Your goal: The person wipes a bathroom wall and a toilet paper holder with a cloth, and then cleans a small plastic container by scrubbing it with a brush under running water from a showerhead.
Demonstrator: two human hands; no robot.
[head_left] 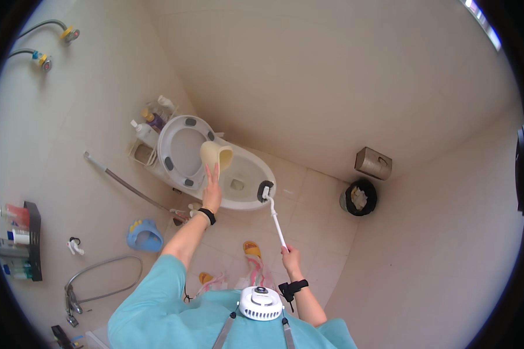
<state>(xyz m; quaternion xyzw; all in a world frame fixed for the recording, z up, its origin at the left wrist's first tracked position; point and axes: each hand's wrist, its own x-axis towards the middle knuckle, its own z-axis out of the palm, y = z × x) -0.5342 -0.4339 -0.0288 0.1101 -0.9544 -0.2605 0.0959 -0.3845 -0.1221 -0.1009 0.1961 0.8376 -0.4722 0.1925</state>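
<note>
While my right hand [291, 260] is wrapped around the brush handle [278, 227], its dark head [261, 192] sits at the toilet bowl's [247, 166] edge. My left hand [212, 196] grips a cream dipper [211, 154].

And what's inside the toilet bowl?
In the toilet bowl: a drain opening low down and, at the front end, the dark brush head. The beige container and left hand cover part of its left side; whatever is behind them can't be seen.
</note>
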